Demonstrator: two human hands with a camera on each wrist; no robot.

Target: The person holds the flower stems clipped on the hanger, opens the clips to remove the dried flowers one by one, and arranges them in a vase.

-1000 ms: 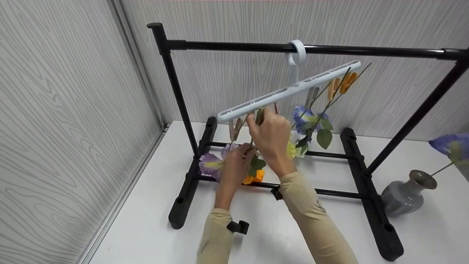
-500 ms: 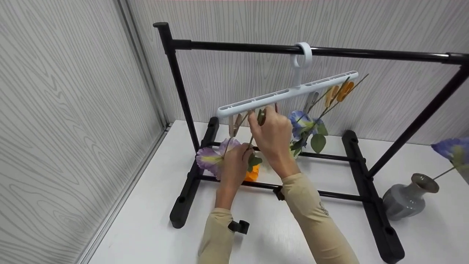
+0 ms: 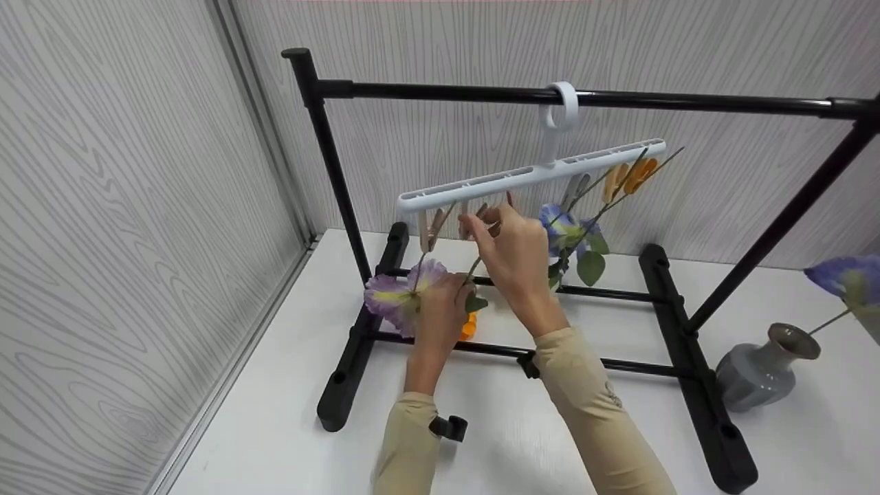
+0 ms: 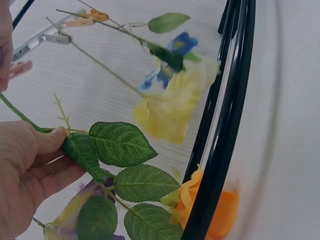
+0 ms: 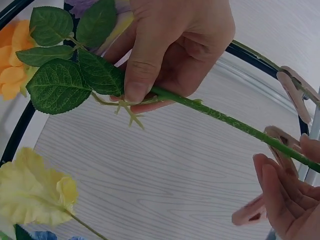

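Observation:
A white clip hanger [image 3: 522, 177] hangs tilted from the black rack's top bar [image 3: 687, 102]. My left hand [image 3: 454, 285] pinches the green stem [image 5: 225, 120] of an orange flower [image 3: 469, 326] just above its leaves [image 4: 120, 145]. My right hand [image 3: 481, 220] pinches a pink clip [image 5: 282, 145] under the hanger's left half, with the stem's top end running right beside that clip. A purple flower [image 3: 388, 299] hangs from the leftmost clip. Blue [image 3: 560, 223] and yellow [image 4: 175, 110] flowers hang from clips on the right.
The rack's black base rails [image 3: 357, 344] stand on a white table, with side posts left and right. A grey vase [image 3: 756, 371] holding a blue flower [image 3: 842, 271] stands at the right. Grey panelled walls close the left side and the back.
The hanger has swung from a steep tilt toward level, its left end now further left. Both hands shifted slightly left with the stem, and the right hand's fingers sit lower under the clips.

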